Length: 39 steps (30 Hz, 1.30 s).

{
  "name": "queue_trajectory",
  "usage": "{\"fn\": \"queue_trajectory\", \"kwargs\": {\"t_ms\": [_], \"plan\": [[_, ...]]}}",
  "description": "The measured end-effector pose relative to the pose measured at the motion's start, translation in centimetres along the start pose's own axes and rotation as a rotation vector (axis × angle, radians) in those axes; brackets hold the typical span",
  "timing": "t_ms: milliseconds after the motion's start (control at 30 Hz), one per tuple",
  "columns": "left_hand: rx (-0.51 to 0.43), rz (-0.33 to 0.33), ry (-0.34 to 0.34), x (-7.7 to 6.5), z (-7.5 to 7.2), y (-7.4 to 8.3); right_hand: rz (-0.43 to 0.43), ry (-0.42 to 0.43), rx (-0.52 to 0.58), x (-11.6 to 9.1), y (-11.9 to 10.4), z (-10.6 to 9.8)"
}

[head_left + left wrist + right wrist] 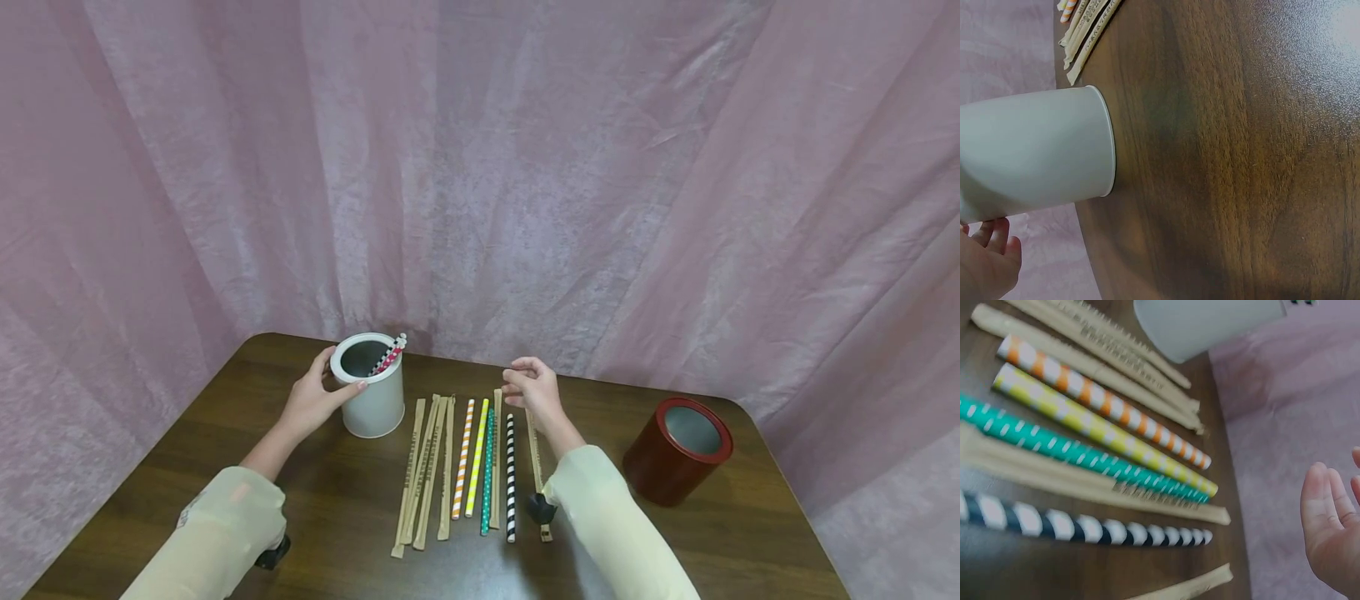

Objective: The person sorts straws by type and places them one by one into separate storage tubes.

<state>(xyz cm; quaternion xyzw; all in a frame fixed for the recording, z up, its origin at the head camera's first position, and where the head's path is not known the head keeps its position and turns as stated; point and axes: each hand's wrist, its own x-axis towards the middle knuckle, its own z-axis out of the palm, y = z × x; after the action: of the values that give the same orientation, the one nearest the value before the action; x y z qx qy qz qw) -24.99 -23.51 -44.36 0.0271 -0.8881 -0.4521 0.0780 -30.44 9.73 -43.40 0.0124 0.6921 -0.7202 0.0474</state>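
My left hand [311, 402] grips the white can [375, 410] by its rim, cut off in the left wrist view; only the head view shows two patterned sticks [388, 358] inside, lower ends hidden. My right hand [536, 390], fingers loose and empty, is near the far ends of the straws [477, 458]; the red can [662, 468] shows only from my head.

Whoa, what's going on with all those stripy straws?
A person's left hand holds a white can with patterned sticks poking out of it. Their right hand is up near the straws' far ends, with nothing visible in it. On the table, colourful straws lie beside paper-wrapped ones, and a red can stands off to the right.
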Motion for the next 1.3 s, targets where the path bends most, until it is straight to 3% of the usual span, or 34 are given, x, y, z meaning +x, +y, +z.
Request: {"fn": "queue_trajectory", "kwargs": {"t_ms": [133,333,633,767,1033,1300], "plan": [[0.003,0.002,-0.002,0.0,0.0,0.0,0.038,-0.002,-0.070,-0.2,1.3,-0.9],[0.004,0.011,-0.002,0.0,0.0,0.0,0.081,-0.075,-0.196,-0.8,3.5,-2.2],[0.005,0.017,0.002,0.0,0.0,0.0,0.127,-0.136,-0.360,-1.8,5.5,-2.6],[0.008,0.018,0.000,0.0,0.0,0.0,0.107,-0.150,-0.454,-2.0,6.2,-2.5],[0.006,0.017,-0.001,0.1,0.0,-0.1,-0.027,-0.172,-0.699,-2.6,7.3,-2.1],[0.007,0.013,-0.006,0.1,0.0,0.0,-0.037,-0.125,-0.834,-2.9,7.4,-1.2]]}}
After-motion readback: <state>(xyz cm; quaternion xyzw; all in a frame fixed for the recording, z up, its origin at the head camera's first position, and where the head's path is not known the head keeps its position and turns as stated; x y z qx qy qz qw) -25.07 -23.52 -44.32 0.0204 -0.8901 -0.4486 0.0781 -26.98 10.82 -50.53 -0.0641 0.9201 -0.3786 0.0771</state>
